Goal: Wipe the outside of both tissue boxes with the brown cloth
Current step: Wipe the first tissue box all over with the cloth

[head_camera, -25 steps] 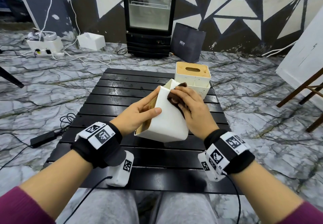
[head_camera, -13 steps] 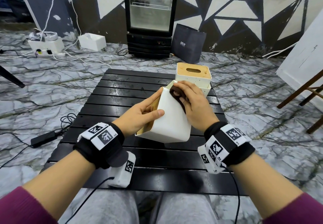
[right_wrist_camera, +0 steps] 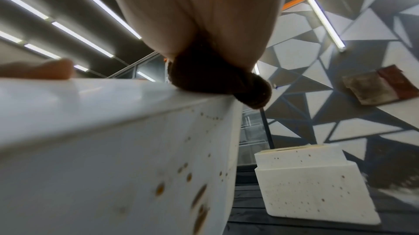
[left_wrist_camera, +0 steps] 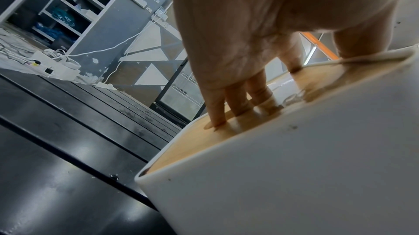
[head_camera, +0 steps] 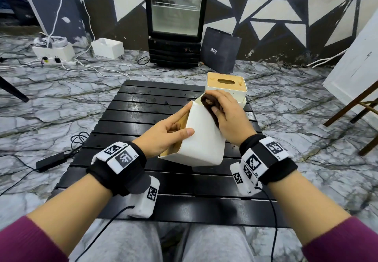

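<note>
Near tissue box point(head_camera: 201, 139): white body with a wooden lid; tipped on its side above the black slatted tabletop point(head_camera: 143, 106), lid facing left, apparently so a broad white wall turns up toward the cloth. Whether its lower edge touches the slats cannot be told.
Left hand point(head_camera: 165, 133): braces the box; fingers point(left_wrist_camera: 215, 113) press nearly straight against the wooden lid while the thumb lies across the upper white wall, a clamp that likely keeps the box from sliding under the wiping pressure.
Right hand point(head_camera: 227, 116): fingers curled round the brown cloth, holding it bunched at the far top corner of the box.
Brown cloth point(head_camera: 210, 107): a dark wad pressed on the upper edge of the box; in the right wrist view it overhangs that corner, suited to working the edge and not only the flat face.
Box surface: the right-hand wall carries brown spots in the right wrist view, so that side appears unwiped.
Far tissue box point(head_camera: 226, 88): upright on the tabletop just beyond the right hand, lid up with its slot showing; its near wall is speckled too, so it probably awaits its turn.
Stage: judged mid-wipe on the first box.
</note>
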The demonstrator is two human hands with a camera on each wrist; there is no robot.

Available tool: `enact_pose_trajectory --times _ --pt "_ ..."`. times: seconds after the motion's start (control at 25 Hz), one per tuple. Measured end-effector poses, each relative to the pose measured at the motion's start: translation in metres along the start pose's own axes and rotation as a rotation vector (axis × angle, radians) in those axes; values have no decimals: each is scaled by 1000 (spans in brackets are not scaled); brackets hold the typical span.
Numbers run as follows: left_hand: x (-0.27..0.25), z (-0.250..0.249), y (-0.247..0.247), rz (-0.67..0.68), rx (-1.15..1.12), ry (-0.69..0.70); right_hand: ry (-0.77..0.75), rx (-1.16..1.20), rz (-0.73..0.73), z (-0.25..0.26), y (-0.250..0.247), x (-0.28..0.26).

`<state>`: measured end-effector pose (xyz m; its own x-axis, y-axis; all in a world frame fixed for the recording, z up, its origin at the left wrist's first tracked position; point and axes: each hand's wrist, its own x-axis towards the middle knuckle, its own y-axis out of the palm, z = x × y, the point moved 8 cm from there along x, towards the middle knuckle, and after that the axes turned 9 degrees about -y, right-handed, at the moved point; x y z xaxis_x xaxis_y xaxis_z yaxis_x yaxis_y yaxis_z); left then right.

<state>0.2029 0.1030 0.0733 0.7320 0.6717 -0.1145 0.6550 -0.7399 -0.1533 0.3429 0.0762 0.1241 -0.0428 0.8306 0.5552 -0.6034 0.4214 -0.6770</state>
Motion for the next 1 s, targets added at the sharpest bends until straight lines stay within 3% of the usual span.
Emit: enact_pose_trajectory --times 0.28,0.6,0.84,1.0 --pt "3 -1 -3 -5 -16 -12 102 -32 -73 -14 0 -17" --pt "1 2 -5 -21 -44 -37 69 4 -69 6 15 -35" --pt "-1 -3 -3 -38 -24 -35 -60 47 -24 43 29 -50" --pt "-1 -6 -1 -4 -38 -60 -50 45 8 35 24 -62"
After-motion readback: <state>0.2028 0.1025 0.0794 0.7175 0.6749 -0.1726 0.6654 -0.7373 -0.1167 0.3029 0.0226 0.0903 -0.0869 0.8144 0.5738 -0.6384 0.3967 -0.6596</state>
